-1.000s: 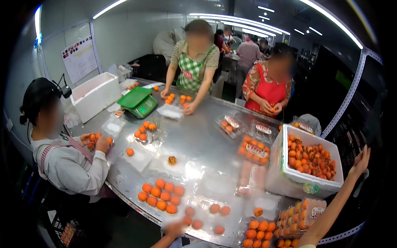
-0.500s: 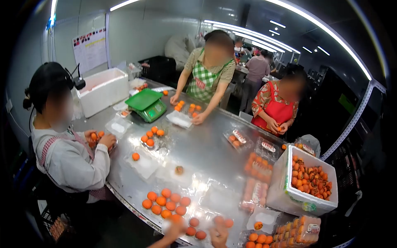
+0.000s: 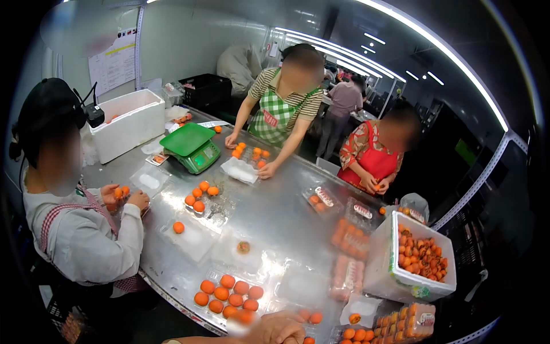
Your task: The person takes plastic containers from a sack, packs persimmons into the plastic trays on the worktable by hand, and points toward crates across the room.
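Observation:
Low in the head view, my left hand and my right hand are close together and overlap. The fingers of my right hand are curled, hiding whatever may be inside. My left hand is partly covered and blurred, beside a whitish smear and an orange fruit. Just beyond it, a clear tray holds rows of orange fruits. More fruits lie right of my hands. A single fruit rests on a white sheet farther up the table.
A white foam box of fruit and packed clear boxes stand right. Across the metal table are a green scale and another foam box. Co-workers handle fruit at the left, the far side and right.
My right hand came down from the far right foam box to the table and moved left against my left hand. The camera view has also shifted.

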Demonstrator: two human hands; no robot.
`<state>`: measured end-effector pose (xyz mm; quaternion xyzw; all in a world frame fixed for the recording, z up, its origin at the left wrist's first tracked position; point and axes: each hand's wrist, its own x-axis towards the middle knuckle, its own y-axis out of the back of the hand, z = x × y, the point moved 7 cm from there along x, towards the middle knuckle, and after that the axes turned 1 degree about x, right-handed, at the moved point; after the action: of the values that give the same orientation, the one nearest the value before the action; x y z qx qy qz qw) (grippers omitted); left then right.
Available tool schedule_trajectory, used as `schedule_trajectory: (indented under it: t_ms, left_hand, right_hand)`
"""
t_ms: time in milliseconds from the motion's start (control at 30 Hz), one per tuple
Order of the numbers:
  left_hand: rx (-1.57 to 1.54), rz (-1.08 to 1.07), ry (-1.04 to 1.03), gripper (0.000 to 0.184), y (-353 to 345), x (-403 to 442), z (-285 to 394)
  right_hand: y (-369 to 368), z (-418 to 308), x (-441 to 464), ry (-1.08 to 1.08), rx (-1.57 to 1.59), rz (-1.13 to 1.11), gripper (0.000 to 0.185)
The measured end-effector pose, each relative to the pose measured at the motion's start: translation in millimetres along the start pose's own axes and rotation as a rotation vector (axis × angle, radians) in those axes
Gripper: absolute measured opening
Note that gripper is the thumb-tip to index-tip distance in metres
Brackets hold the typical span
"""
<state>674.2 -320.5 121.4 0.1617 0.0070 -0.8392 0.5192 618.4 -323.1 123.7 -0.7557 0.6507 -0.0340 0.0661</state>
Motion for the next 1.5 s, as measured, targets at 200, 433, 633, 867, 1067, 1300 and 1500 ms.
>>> schedule_trajectory:
  t_ms: [200, 433, 633, 867, 1067, 1300, 1500]
  left_hand:
    - [-0.296, -0.028, -0.153, 0.030, 17.9, 13.1, 67.1]
    - [-0.941, 0.253, -0.183, 0.025, 47.2, 57.3, 10.7]
    - [-1.156, 0.418, -0.074, 0.025, 77.3, 69.1, -19.6]
    - [-1.211, 0.364, -0.098, 0.020, 82.7, 71.4, -27.6]
    - [-0.205, 0.420, -0.129, 0.018, 73.9, 68.6, -97.7]
    - [0.145, 0.286, -0.143, 0.026, 17.7, 35.3, -37.7]
    - [0.117, 0.254, -0.264, 0.018, 29.6, -13.3, 16.5]
  right_hand:
    - [-5.1, -0.7, 32.3, 0.000, -0.016, 0.053, 0.054]
    - [-43.2, -44.4, 84.8, 0.125, 0.021, -0.108, 0.062]
    - [-50.7, -195.9, 163.4, 0.713, -0.272, -0.054, 0.062]
    - [-94.4, -164.8, 236.0, 0.304, -0.479, -0.372, 0.038]
    - [-48.0, -19.3, 132.4, -0.243, -0.446, -0.501, 0.040]
    - [28.6, -38.3, 56.7, -0.013, -0.456, -0.256, 0.030]
    - [25.2, -52.2, 30.3, 0.073, -0.338, -0.271, 0.023]
